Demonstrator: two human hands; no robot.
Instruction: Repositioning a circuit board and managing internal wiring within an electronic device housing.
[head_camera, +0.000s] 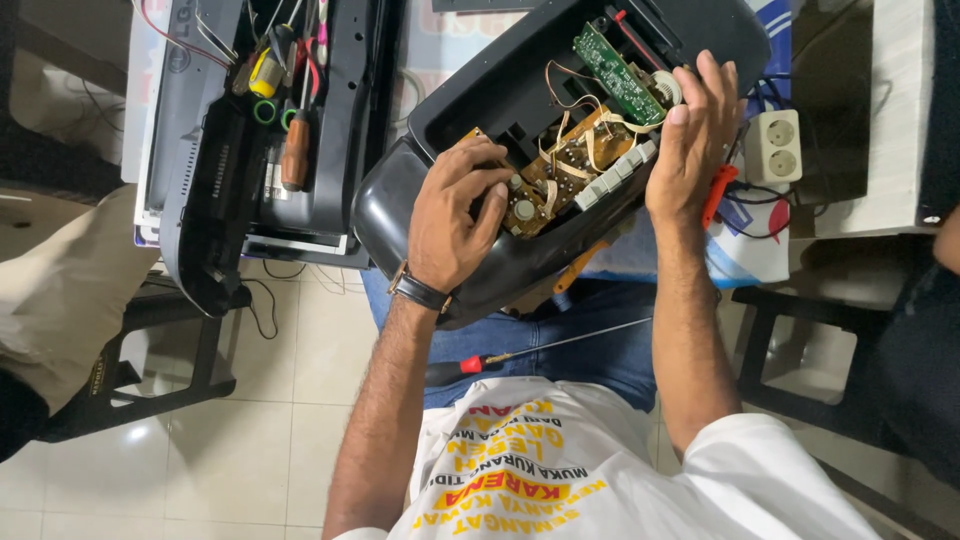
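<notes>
An opened black plastic radio casing (470, 95) rests on my lap, its inside facing up. Inside lie a brown circuit board (565, 165) with tan ribbon wires and a green circuit board (615, 60). My left hand (455, 215) presses its fingers on the lower end of the brown board; a dark watch is on that wrist. My right hand (693, 135) grips the casing's right rim, fingers reaching to a white round part by the green board. A long thin screwdriver (530, 350) with a black and red handle lies across my jeans.
A dismantled grey monitor shell (195, 150) at the left holds several screwdrivers and pliers (285, 90). A white double socket (773, 145) with cables sits at the right, by an orange-handled tool (718, 190). Black stool frames stand on the white tiled floor at both sides.
</notes>
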